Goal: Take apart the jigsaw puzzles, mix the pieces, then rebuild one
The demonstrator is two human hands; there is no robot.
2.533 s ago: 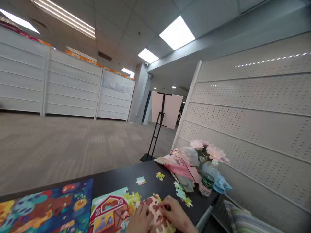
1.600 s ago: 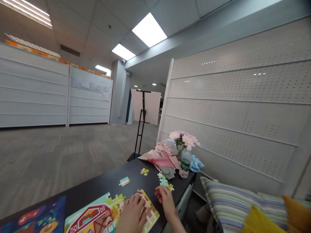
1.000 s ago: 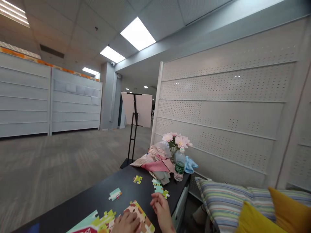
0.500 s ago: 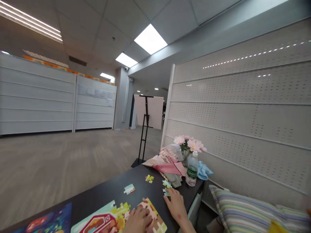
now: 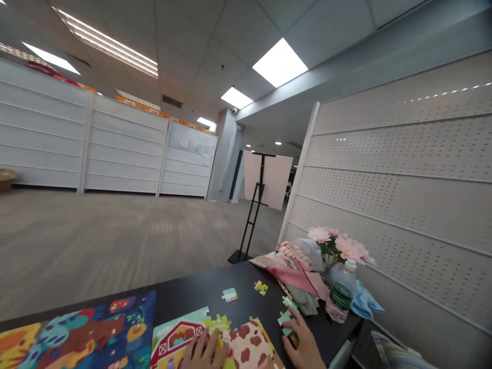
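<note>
A partly assembled jigsaw puzzle (image 5: 180,333) with a red barn and a brown-spotted cow lies at the table's near edge. My left hand (image 5: 205,353) rests on it, fingers spread and flat. To the right, my right hand (image 5: 303,344) reaches over loose pale-green puzzle pieces (image 5: 285,319), thumb and fingers apart, fingertips touching or just beside them. Part of another piece shows under that palm. Farther off lie a loose white-and-green piece (image 5: 229,295) and a yellow-green piece (image 5: 261,287).
A colourful animal picture (image 5: 88,333) lies at the left of the dark table (image 5: 184,292). Crumpled pink cloth (image 5: 295,271), a water bottle (image 5: 341,294), pink flowers (image 5: 348,248) and a blue cloth (image 5: 365,301) crowd the right end. An easel (image 5: 251,220) stands beyond.
The view has swung left, so everything sits farther right and more of the animal picture shows. My left hand's fingers have spread on the puzzle. My right hand stays by the loose pieces.
</note>
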